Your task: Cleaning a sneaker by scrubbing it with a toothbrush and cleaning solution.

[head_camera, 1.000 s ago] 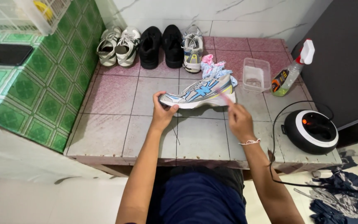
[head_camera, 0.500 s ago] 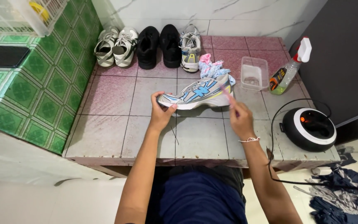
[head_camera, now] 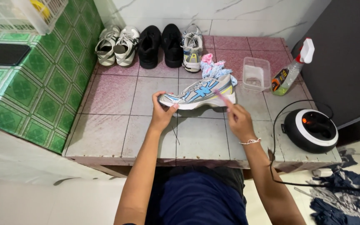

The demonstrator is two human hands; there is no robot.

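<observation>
A white running shoe [head_camera: 198, 93] with blue and yellow trim lies on its side on the tiled ledge [head_camera: 113, 137], toe pointing left. My left hand [head_camera: 162, 111] grips its toe end. My right hand [head_camera: 239, 121] is closed on a thin pink-handled brush [head_camera: 221, 96] whose tip rests against the shoe's heel side. A thin dark lace [head_camera: 175, 135] trails down from the shoe between my hands.
At the back stand white sneakers [head_camera: 115, 41], black shoes [head_camera: 161, 39] and another running shoe [head_camera: 192, 48]. A pink and blue cloth [head_camera: 213, 68], a clear tub [head_camera: 256, 74] and a spray bottle [head_camera: 292, 71] sit right. A round black-and-white corded appliance [head_camera: 311, 129] occupies the right corner.
The shoe has come down a little and lies flatter on the ledge. My right hand has shifted slightly right and down, with the brush still against the heel side.
</observation>
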